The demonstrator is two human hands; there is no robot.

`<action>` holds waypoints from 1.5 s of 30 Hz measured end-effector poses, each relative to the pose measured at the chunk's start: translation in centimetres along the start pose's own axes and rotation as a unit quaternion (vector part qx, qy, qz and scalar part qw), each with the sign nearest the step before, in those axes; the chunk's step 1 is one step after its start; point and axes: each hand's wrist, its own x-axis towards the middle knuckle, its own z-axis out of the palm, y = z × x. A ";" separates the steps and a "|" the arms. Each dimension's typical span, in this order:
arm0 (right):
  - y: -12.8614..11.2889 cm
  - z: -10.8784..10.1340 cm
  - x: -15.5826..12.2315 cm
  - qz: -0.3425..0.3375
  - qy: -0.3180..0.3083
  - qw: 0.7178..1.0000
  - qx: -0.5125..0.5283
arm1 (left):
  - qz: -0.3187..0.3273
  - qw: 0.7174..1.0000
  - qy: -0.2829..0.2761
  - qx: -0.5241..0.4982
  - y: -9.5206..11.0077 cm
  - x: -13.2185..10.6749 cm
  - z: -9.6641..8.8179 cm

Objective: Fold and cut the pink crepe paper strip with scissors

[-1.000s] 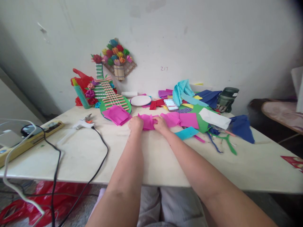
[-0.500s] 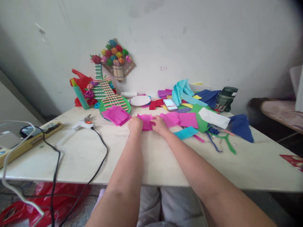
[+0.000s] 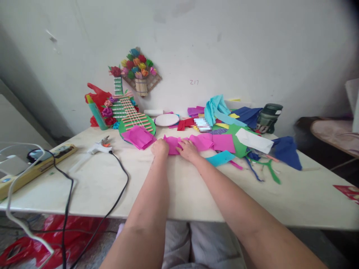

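Both my hands rest on a magenta paper piece (image 3: 172, 144) at the middle of the white table (image 3: 179, 186). My left hand (image 3: 159, 147) is curled, its fingers pressed onto the paper's left edge. My right hand (image 3: 187, 148) lies flatter on the paper's right part, fingers together and pressing down. More magenta sheets lie beside it: a stack (image 3: 138, 136) to the left and flat squares (image 3: 215, 142) to the right.
A glue gun (image 3: 98, 148) with a black cord lies left of my hands, and a power strip (image 3: 33, 166) sits at the far left. A paper guitar (image 3: 131, 116), coloured paper scraps (image 3: 238, 127), a dark jar (image 3: 268, 117) and a white disc (image 3: 166, 119) line the wall.
My right hand has flattened onto the magenta paper, pressing it down. The left hand stays in place on the paper's left edge.
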 end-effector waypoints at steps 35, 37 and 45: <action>-0.8 -0.3 -0.2 -0.003 -0.057 0.996 -0.068 | 0.031 0.995 0.066 0.067 -1.0 -0.4 0.6; -0.8 -0.3 -0.2 -0.004 -0.057 0.996 -0.067 | 0.026 0.995 0.069 0.065 -0.9 -0.5 0.8; -0.9 -0.4 -0.3 -0.003 -0.041 0.997 -0.058 | 0.163 0.957 0.200 0.134 -1.0 -0.9 1.3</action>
